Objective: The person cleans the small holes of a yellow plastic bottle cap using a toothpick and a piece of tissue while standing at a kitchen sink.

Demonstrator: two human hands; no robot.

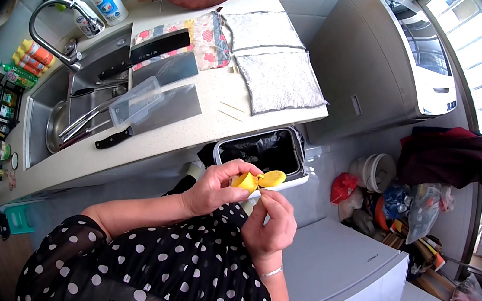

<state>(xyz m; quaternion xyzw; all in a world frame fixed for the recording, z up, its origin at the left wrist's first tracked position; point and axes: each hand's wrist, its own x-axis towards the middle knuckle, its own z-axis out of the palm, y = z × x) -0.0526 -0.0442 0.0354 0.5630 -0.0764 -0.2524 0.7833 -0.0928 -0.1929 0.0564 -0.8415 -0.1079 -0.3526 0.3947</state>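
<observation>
My left hand holds a small yellow plastic flip-top cap between thumb and fingers. Its round yellow lid is swung out to the right on its hinge. Close against the hinge, my right hand pinches a thin stick, mostly hidden by the fingertips. Both hands are held in front of my body, near the front rim of a trash bin with a black liner. Several thin wooden sticks lie on the countertop beyond the bin.
A black-handled knife, a black-bladed cleaver and a clear plastic container lie beside the steel sink. A grey towel covers the counter's right end. To my right stands a grey-topped appliance; bags and buckets sit beyond.
</observation>
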